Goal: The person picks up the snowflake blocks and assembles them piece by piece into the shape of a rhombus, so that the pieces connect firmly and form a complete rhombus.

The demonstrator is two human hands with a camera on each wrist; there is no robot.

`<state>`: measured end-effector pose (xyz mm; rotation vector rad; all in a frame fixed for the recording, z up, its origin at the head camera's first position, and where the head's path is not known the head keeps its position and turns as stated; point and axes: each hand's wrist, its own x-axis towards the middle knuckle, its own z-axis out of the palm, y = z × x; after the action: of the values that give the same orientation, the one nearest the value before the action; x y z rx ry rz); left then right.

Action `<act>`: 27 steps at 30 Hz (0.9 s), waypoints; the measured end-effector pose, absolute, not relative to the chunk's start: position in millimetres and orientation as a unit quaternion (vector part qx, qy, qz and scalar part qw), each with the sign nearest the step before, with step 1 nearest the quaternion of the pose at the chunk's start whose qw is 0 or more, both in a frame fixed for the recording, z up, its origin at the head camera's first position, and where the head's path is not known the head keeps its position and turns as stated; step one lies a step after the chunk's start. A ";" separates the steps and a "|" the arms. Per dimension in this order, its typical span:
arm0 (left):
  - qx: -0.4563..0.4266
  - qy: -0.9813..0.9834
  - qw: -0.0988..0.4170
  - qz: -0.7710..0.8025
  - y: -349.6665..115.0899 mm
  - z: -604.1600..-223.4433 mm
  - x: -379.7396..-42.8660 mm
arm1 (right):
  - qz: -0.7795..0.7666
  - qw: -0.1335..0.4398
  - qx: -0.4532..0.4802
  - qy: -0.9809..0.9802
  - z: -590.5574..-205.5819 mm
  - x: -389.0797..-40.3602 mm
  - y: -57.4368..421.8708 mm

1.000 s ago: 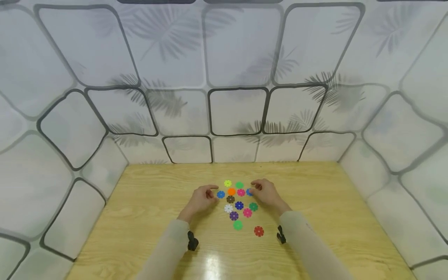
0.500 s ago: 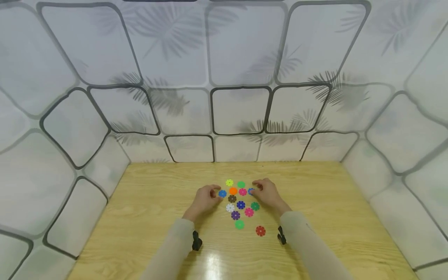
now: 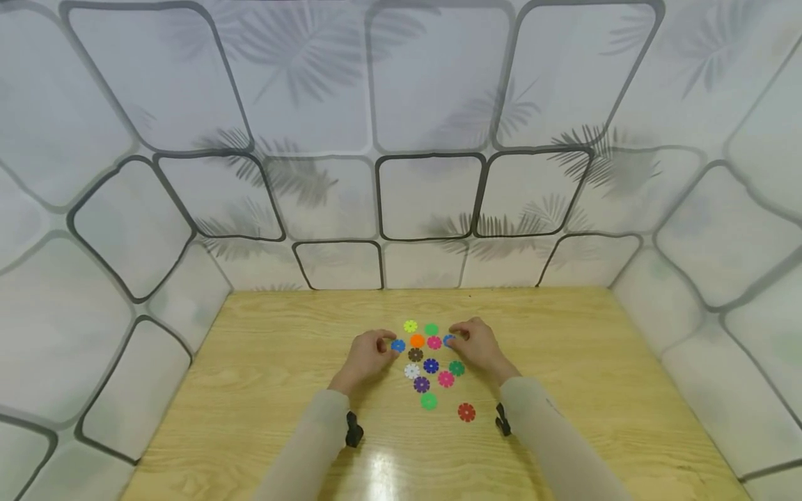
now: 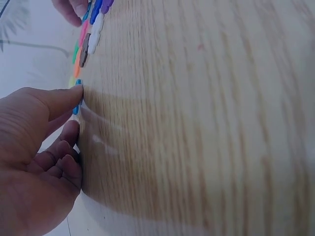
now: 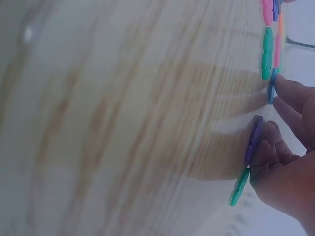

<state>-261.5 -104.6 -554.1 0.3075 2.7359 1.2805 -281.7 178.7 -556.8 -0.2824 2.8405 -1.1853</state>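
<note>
My left hand (image 3: 368,353) is at the left of a cluster of notched plastic discs, thumb and forefinger at opposite edges of a light blue disc (image 3: 398,345). At the cluster's right, my right hand (image 3: 479,346) has its thumb and forefinger at another blue disc (image 3: 449,340), partly covered by the thumb. Both blue discs lie flat. In the right wrist view, a purple disc (image 5: 254,140) and a green disc (image 5: 239,187) show by the curled lower fingers; the hand hides them from the head view. Between the hands lie an orange disc (image 3: 417,341) and a pink disc (image 3: 434,342).
Nearer me lie a brown disc (image 3: 415,355), a white disc (image 3: 411,371), a dark blue disc (image 3: 431,365) and several others. A red disc (image 3: 466,412) sits apart at the front right. The wooden table (image 3: 269,334) meets a patterned wall (image 3: 338,268) behind.
My left hand has shifted slightly right, its thumb closer to the light blue disc. The right hand stays at its blue disc. The whole head view has shifted a little.
</note>
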 end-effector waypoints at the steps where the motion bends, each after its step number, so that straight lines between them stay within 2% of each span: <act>1: 0.103 0.901 0.051 0.419 -104.5 -554.2 -261.9 | -0.382 0.025 -0.093 0.919 -556.8 -281.7 178.7; 20: 0.100 0.912 0.054 0.393 -100.5 -548.9 -262.3 | -0.372 0.046 -0.100 0.922 -555.5 -284.3 179.1; 27: 0.117 0.917 0.036 0.379 -97.6 -549.2 -261.7 | -0.375 0.048 -0.102 0.920 -552.5 -282.0 178.8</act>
<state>-261.7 -97.6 -549.2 0.3588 2.8165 1.1642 -282.0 178.8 -552.5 -0.3122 2.8054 -1.1434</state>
